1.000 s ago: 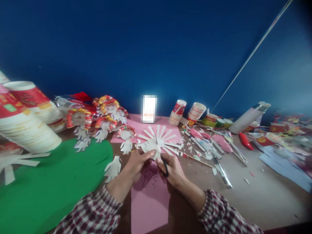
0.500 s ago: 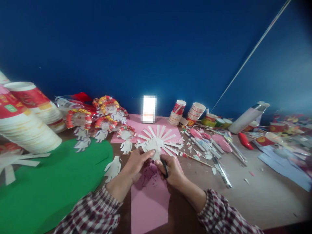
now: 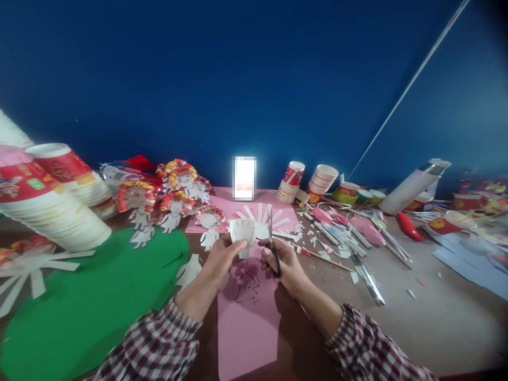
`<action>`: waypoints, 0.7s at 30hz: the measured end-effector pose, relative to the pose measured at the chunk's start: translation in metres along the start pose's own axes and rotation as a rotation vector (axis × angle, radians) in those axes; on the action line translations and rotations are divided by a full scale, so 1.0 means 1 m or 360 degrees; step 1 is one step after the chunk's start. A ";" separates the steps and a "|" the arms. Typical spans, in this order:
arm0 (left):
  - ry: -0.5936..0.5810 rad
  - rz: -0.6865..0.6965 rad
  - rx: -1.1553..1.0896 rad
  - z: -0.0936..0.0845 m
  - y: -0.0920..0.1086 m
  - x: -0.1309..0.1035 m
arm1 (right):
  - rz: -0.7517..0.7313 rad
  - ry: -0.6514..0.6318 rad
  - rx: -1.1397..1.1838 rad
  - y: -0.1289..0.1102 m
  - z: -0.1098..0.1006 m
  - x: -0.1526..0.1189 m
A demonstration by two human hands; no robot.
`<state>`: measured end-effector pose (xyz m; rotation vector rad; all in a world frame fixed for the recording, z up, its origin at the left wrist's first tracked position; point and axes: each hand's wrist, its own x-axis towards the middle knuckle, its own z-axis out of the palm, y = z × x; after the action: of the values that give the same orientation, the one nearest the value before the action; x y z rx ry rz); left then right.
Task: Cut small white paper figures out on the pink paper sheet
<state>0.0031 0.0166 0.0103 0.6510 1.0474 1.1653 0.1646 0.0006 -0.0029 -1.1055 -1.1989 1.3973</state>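
Observation:
My left hand (image 3: 224, 257) pinches a small white paper piece (image 3: 243, 231) with dark drawn lines on it. In my right hand (image 3: 282, 263) is a pair of scissors (image 3: 271, 238), dark handle round the fingers and blades pointing up beside the paper, apart from it. Below both hands lies a pink paper sheet (image 3: 248, 338) marked with dark scribbled lines. Behind the held paper, white paper strips (image 3: 281, 216) fan out over another pink sheet (image 3: 222, 198). A white paper doll cutout (image 3: 189, 271) rests left of my left wrist.
A green paper shape (image 3: 99, 296) covers the left side, below stacked paper cups (image 3: 59, 222) and ring-topped paper dolls (image 3: 172, 214). Right of my hands lie paper scraps, markers (image 3: 333, 241), a utility knife (image 3: 369, 280) and a red object (image 3: 409, 226). More cup stacks (image 3: 322, 182) stand behind.
The white paper in my left hand has turned so its drawn lines show. My right hand has drawn slightly right, and the scissors' blades now stand upright, clear of the paper.

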 end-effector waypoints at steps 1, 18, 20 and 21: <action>-0.0004 0.0003 0.0009 0.000 0.000 0.001 | -0.0015 0.0047 0.0028 -0.001 0.000 0.001; -0.0012 0.0012 0.0031 -0.001 0.000 0.002 | -0.0116 0.0429 0.0271 -0.014 -0.011 0.003; -0.0003 0.0008 0.0044 -0.001 -0.001 0.002 | -0.0175 0.0462 0.0172 -0.014 -0.010 0.004; -0.0013 -0.0004 0.0050 -0.001 -0.001 0.003 | -0.0173 0.0439 0.0152 -0.014 -0.010 0.005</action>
<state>0.0025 0.0186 0.0078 0.6784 1.0608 1.1450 0.1754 0.0077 0.0093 -1.1085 -0.9697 1.1642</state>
